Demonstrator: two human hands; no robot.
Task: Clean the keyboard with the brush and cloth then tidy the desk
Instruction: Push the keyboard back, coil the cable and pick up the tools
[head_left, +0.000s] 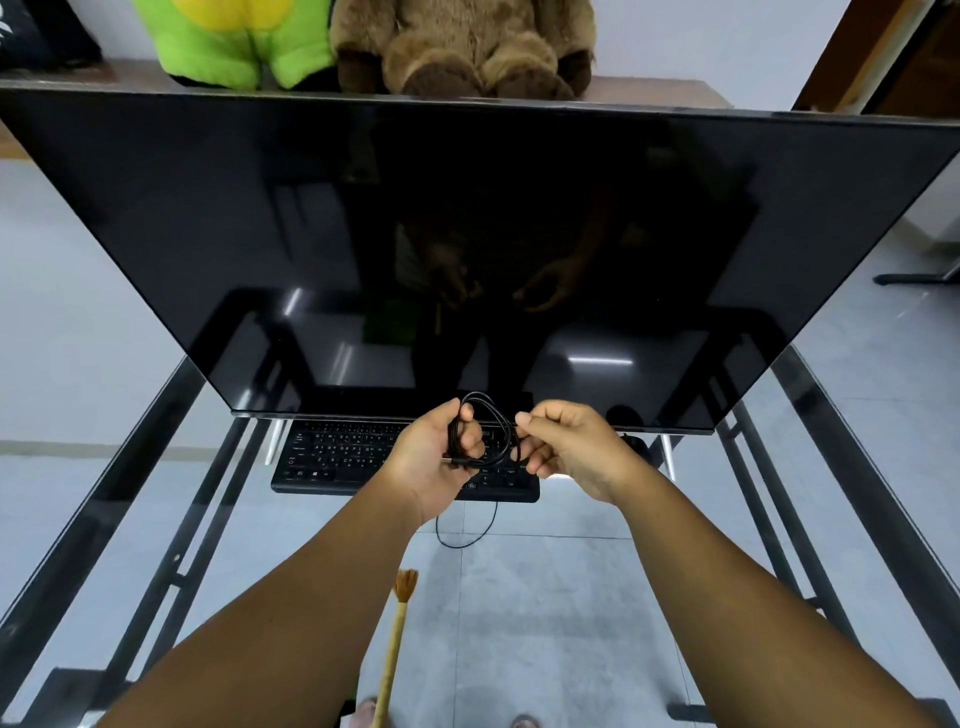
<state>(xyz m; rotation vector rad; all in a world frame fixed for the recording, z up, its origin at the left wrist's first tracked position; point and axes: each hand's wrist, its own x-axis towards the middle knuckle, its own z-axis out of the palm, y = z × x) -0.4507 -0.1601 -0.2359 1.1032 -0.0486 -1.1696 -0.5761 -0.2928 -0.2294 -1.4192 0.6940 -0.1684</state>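
Left arm: bare, reaching forward from lower left, forearm angled up toward centre. Left hand (441, 457): palm turned inward and up, fingers (470, 441) curled closed around a coiled cable (493, 431), thumb over the loops. Right arm: bare, reaching forward from lower right, forearm angled up toward centre. Right hand (566, 447): back of hand facing up, wrist bent slightly, thumb and forefinger pinched on the coil's right side, other fingers curled under. Both hands: level, close together, joined by the coil.
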